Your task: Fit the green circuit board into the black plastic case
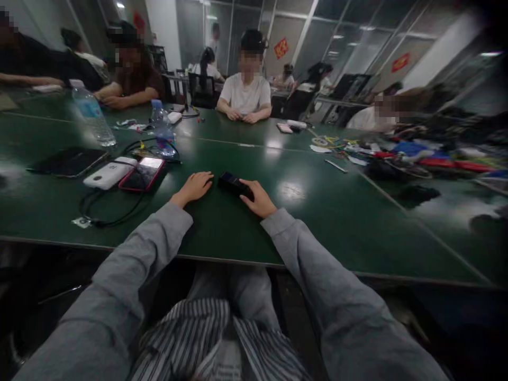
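Note:
A small black oblong box (230, 181) lies on the green table (246, 241) in front of me. My right hand (257, 198) has its fingers and thumb around the right end of this box. What the box is, I cannot make out. To the left of it, apart from the box, my left hand (194, 188) rests palm down on the table with its fingers stretched out and holds nothing. Left of that hand lie a phone with a red edge (143, 174) and a white power bank (110, 173), with a black cable (129, 214) looped around them.
A dark tablet-like slab (69, 161) and two water bottles (93, 116) stand or lie at the left. Tangled cables and coloured items (420, 153) cover the right side. A pen (335, 166) lies nearer the middle. Across the table sits a person in a white shirt (246, 90); others sit around.

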Demonstrator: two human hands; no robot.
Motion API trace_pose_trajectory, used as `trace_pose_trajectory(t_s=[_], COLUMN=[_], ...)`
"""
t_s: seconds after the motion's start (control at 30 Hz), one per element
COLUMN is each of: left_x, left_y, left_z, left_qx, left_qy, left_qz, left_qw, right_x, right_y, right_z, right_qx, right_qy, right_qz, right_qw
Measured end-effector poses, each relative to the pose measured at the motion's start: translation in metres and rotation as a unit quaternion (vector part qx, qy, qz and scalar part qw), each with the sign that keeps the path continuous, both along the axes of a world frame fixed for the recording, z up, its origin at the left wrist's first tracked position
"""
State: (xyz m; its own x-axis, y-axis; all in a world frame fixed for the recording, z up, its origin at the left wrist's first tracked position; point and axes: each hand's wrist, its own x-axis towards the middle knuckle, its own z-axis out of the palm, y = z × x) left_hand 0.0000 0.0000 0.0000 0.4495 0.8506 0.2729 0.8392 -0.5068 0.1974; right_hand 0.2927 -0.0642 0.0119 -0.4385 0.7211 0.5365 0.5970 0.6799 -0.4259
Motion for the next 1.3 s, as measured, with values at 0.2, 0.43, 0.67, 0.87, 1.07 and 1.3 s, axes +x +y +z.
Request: trace_pose_trajectory(t_s=[0.2,0.43,0.67,0.87,1.07,1.3], left_x=[0.001,0.003,0.004,0.003,0.004,0.003], left_y=[-0.004,-0.007,-0.008,-0.007,-0.008,-0.007], left_z=[0.005,0.010,0.010,0.010,0.010,0.009], left_qx=[-0.005,-0.015,-0.010,-0.010,-0.015,-0.012], left_qy=[0.004,0.003,0.006,0.003,-0.003,-0.001], left_qz=[0.006,0.008,0.010,0.007,0.007,0.011], left_qw=[1.000,1.000,1.000,1.000,1.000,1.000], right_x=[-0.012,-0.016,-0.013,-0.013,-0.014,-0.013], right_y=[0.002,0.001,0.002,0.000,0.000,0.000], right_z=[0.006,0.008,0.007,0.009,0.009,0.010], right_qx=[-0.013,-0.008,-0.012,-0.012,-0.007,0.000], right_qy=[-0.003,-0.012,-0.023,-0.024,-0.012,0.006], right_qz=[-0.009,-0.051,-0.047,-0.047,-0.053,-0.047], right_qw=[1.000,0.999,0.999,0.999,0.998,0.999])
